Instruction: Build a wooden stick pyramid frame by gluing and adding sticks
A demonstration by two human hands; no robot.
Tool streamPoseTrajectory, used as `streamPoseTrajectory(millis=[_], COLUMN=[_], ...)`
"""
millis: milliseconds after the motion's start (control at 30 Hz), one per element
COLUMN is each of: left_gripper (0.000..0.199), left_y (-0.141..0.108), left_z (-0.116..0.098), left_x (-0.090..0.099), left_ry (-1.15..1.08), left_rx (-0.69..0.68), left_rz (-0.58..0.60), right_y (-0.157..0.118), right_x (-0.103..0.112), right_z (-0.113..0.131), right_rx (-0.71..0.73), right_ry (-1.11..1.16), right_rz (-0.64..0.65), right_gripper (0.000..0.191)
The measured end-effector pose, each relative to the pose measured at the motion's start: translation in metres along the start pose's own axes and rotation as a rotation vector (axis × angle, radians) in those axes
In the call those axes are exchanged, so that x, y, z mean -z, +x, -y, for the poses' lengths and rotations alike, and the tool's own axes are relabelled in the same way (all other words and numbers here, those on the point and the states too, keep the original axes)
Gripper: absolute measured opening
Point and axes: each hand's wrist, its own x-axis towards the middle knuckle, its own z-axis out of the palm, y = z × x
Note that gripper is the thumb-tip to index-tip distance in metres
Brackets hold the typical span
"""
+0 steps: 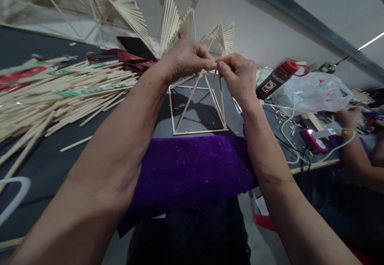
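A frame of thin wooden sticks (200, 132) stands on the dark table, with a four-sided base and slanting sticks that rise to a point. My left hand (188, 58) is closed in a pinch just above that point; what its fingertips hold is hidden. Touching it at the fingertips, my right hand (238, 75) pinches the upper end of a slanting stick (221, 97) on the right side of the frame. The frame's far side is partly covered by my hands. A purple cloth (195, 169) lies along the table edge in front of the frame.
A heap of loose wooden sticks (60, 105) fills the left. Finished-looking twisted stick models (169, 23) line the wall behind. To the right are a dark bottle (273, 82) with a red lid, a plastic bag (312, 93), white cables (283, 131) and another person's arm (357, 153).
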Motion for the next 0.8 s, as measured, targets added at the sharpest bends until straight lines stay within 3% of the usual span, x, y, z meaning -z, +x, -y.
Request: streamPoseTrajectory(millis=[333,800], left_gripper=[0.020,0.014], left_y=[0.002,-0.005], left_z=[0.002,-0.007], left_x=[0.001,0.006], left_ry=[-0.015,-0.001], left_rx=[0.024,0.062], left_rz=[0.056,0.000], right_y=[-0.001,-0.006], right_x=[-0.003,-0.004], right_z=[-0.004,-0.011], right_rx=[-0.028,-0.012], right_ry=[0.062,0.055], right_rz=[0.005,-0.040], right_gripper=[0.031,0.030])
